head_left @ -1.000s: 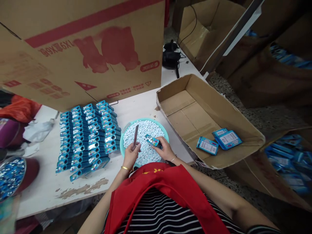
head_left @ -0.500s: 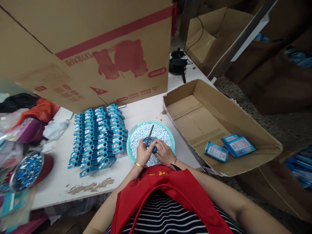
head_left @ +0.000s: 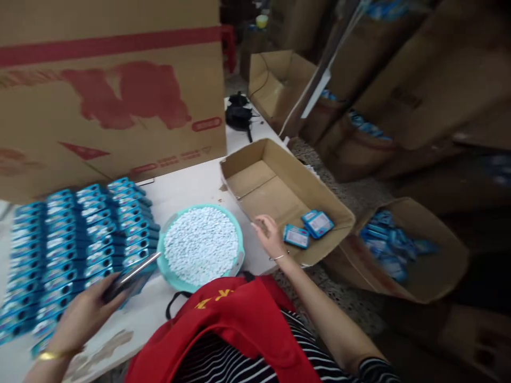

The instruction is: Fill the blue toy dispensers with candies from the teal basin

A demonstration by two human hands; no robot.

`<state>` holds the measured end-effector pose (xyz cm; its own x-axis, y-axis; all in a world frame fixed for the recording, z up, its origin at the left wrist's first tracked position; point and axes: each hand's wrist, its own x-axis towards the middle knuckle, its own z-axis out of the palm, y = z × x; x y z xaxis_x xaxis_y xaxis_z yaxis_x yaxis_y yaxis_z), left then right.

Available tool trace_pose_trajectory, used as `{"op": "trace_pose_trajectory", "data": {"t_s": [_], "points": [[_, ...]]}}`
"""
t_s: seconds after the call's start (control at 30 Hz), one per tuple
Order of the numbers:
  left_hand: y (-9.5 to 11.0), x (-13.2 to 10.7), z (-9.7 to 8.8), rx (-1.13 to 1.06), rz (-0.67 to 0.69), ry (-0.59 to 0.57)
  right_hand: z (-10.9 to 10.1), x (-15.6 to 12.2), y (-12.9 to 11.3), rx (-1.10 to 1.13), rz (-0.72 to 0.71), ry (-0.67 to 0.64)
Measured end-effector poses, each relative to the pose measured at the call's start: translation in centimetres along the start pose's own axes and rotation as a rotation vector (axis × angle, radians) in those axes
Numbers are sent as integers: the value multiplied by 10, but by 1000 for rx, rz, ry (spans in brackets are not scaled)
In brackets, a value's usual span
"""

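Left hand [head_left: 85,314] lay low at the counter's [head_left: 187,186] near edge, fingers closed around a dark flat case with a thin metal strip [head_left: 138,267] jutting from it toward the basin [head_left: 238,236]. Its knuckles sat just beside the front row of blue packs [head_left: 80,234], which stood in tight ranks across the counter's left part. Right hand [head_left: 268,234] hovered with fingers spread and nothing in them, between the basin and the near wall of the shallow carton [head_left: 331,207]. White pellets [head_left: 202,244] filled the teal basin, which stood between the packs and the carton. Three blue packs [head_left: 309,226] lay flat in the carton's right end, close to the right hand but apart from it. A large printed box [head_left: 107,101] stood behind the ranks of packs. On the floor to the right sat another carton [head_left: 447,250] holding more blue packs. A red apron [head_left: 239,324] covered the person's striped shirt. Motion blur softened the whole view.
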<state>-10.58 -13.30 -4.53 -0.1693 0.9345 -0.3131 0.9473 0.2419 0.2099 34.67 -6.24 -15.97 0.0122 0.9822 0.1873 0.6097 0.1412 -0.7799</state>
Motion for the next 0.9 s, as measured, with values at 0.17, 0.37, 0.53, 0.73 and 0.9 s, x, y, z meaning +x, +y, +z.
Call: {"op": "trace_pose_trajectory", "data": {"t_s": [0.17, 0.37, 0.53, 0.73, 0.9], "points": [[-44, 37, 59, -55, 21, -63, -72, 14, 94, -584, 470, -289], [-27, 41, 86, 54, 84, 60, -54, 1, 129, -625, 541, -522], [13, 18, 75, 124, 92, 109, -50, 8, 130, -563, 492, -540], [69, 10, 79, 239, 290, -305, -73, 15, 90, 641, 614, -161], [120, 24, 133, 234, 166, -340, -74, -4, 9, 1329, 704, -205]]}}
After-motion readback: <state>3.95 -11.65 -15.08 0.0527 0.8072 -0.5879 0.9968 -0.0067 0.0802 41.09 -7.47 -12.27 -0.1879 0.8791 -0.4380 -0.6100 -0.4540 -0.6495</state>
